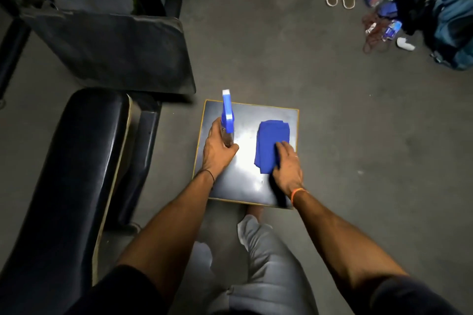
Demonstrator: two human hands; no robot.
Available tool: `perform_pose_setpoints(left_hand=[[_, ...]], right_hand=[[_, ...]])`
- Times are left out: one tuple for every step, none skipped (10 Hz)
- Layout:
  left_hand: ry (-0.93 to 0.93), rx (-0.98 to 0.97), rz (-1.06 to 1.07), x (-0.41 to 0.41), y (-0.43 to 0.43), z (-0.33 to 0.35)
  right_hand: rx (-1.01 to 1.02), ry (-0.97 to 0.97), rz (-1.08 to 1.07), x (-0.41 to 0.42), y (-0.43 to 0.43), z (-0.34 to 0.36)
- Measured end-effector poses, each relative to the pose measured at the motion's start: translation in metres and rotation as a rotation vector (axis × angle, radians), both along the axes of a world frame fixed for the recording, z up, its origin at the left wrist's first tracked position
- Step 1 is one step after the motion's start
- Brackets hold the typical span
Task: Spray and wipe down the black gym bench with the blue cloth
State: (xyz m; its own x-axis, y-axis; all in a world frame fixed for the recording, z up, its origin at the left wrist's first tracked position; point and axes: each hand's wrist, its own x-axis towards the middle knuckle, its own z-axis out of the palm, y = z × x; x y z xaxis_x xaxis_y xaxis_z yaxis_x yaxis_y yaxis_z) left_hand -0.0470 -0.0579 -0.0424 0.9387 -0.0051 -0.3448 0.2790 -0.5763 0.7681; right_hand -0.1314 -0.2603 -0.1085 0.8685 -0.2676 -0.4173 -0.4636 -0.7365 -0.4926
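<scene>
Cloth (pixel 271 144) lies under right hand (pixel 286 163); left hand (pixel 218 153) grips bottle (pixel 227 120).

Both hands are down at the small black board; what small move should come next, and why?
Probably lift the spray bottle toward the bench: the left hand already grips it, while the right hand only rests on the folded blue cloth.
</scene>
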Motion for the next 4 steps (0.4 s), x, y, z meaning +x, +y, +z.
perform_pose_setpoints(left_hand=[[0.019, -0.014, -0.003, 0.001, 0.002, -0.009], [0.103, -0.052, 0.038, 0.004, 0.008, -0.015], [0.165, -0.092, -0.016, 0.007, 0.011, -0.013], [0.162, -0.149, -0.073, 0.008, 0.016, -0.013]], right_hand=[[-0.071, 0.049, 0.168, -0.008, 0.004, -0.012], [-0.086, 0.1, 0.164, -0.008, 0.009, -0.003], [-0.068, 0.143, 0.153, -0.002, 0.008, 0.006], [-0.057, 0.15, 0.117, -0.001, 0.012, 0.019]])
